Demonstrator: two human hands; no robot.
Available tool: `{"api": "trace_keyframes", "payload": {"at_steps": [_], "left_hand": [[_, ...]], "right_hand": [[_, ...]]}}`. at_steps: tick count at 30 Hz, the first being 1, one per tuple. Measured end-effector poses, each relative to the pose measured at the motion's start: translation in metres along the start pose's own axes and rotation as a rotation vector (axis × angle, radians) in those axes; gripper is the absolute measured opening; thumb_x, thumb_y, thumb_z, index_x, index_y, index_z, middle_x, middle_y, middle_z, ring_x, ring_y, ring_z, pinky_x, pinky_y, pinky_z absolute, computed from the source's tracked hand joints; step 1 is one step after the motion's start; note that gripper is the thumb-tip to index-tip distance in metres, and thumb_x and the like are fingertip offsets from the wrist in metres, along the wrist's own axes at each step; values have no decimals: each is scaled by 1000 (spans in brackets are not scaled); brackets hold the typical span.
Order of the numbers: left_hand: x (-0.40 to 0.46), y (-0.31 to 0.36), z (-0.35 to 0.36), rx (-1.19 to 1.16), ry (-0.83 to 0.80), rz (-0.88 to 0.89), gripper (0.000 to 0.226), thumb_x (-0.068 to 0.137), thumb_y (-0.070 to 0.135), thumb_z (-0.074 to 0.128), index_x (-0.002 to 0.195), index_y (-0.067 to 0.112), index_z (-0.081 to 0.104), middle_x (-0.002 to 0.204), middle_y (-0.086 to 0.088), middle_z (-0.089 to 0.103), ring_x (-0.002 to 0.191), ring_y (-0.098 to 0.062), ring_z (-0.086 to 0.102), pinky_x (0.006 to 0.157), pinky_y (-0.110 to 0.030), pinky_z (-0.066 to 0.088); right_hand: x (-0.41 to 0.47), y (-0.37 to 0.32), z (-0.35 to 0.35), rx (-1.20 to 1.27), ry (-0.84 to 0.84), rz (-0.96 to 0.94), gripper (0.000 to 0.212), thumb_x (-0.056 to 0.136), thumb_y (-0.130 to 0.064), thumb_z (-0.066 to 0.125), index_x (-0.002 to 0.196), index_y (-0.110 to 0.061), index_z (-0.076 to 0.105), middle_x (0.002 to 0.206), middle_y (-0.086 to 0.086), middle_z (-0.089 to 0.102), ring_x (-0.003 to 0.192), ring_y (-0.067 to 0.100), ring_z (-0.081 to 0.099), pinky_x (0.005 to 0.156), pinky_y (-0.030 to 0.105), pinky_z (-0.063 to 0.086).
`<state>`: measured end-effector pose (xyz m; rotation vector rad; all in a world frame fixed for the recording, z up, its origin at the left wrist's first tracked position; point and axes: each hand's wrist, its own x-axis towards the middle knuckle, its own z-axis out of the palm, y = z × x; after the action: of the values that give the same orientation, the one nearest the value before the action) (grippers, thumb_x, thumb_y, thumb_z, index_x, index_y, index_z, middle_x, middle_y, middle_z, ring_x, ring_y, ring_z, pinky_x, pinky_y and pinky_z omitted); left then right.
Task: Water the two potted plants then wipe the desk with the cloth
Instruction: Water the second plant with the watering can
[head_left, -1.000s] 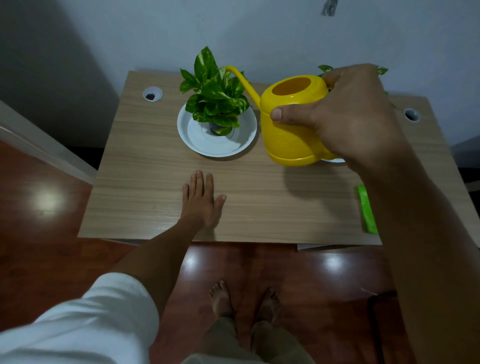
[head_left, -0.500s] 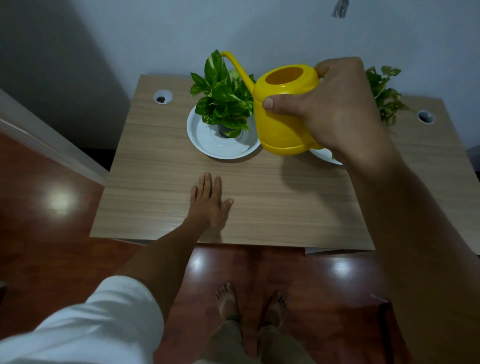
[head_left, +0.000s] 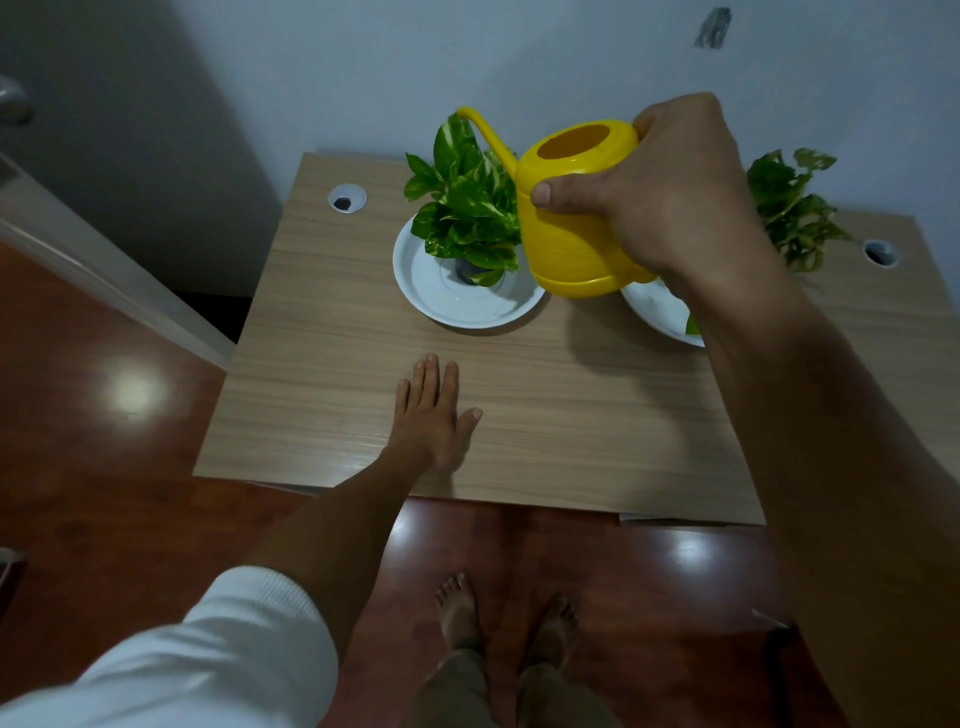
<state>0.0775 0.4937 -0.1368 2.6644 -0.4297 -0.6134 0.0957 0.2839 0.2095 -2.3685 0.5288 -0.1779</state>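
Observation:
My right hand grips a yellow watering can in the air above the wooden desk. Its thin spout points up and left over the left potted plant, a green leafy plant in a small dark pot on a white saucer. The right potted plant and its white saucer are partly hidden by my right arm. My left hand lies flat on the desk near the front edge, fingers apart and holding nothing. The cloth is hidden from view.
Two round cable holes sit at the desk's back corners, one on the left and one on the right. A white wall stands right behind the desk. Below the front edge are a glossy red-brown floor and my bare feet.
The watering can has moved left and up, from near the right plant to beside the left plant, spout over its leaves. The green cloth at right has gone out of sight behind my arm.

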Motion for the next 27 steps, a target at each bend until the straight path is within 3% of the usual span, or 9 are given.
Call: {"api": "trace_keyframes", "payload": {"at_steps": [6, 10, 17, 21, 24, 27], "left_hand": [[0, -1, 2, 4, 10, 1, 83, 104, 66, 22, 166, 23, -11, 172, -8, -25, 158, -23, -27, 126, -47, -17], [0, -1, 2, 9, 14, 5, 82, 103, 67, 19, 165, 23, -13, 172, -8, -25, 158, -22, -27, 126, -47, -17], [1, -2, 1, 17, 8, 2, 82, 104, 66, 20, 166, 23, -12, 172, -9, -24, 159, -23, -27, 128, -48, -15], [0, -1, 0, 9, -2, 1, 82, 104, 67, 20, 166, 23, -12, 172, -9, -25, 158, -23, -28, 128, -48, -16], [0, 0, -1, 13, -4, -2, 82, 104, 66, 21, 166, 23, -11, 172, -9, -24, 158, -23, -28, 128, -48, -16], [0, 0, -2, 25, -13, -7, 83, 103, 67, 20, 166, 23, -11, 172, -9, -25, 158, -23, -28, 128, -48, -16]], "right_hand": [[-1, -6, 1, -6, -12, 1, 83, 61, -63, 92, 117, -9, 62, 105, 8, 56, 95, 25, 57, 73, 35, 38], [-6, -7, -1, 0, -45, -2, 83, 62, -62, 93, 116, -7, 62, 110, 14, 63, 102, 29, 63, 73, 34, 39], [-22, -7, -7, -15, -93, -2, 82, 59, -61, 94, 113, -8, 63, 103, 8, 61, 95, 25, 59, 72, 33, 39], [-35, -3, -16, -46, -87, -1, 92, 59, -61, 94, 129, -9, 64, 122, 10, 68, 108, 29, 65, 84, 41, 53], [-44, -1, -24, -44, -60, 2, 99, 58, -58, 96, 132, -1, 63, 130, 19, 67, 113, 34, 66, 95, 51, 56], [-52, 3, -30, -51, -48, 13, 96, 56, -58, 96, 126, 1, 66, 125, 20, 69, 110, 34, 67, 93, 54, 56]]}}
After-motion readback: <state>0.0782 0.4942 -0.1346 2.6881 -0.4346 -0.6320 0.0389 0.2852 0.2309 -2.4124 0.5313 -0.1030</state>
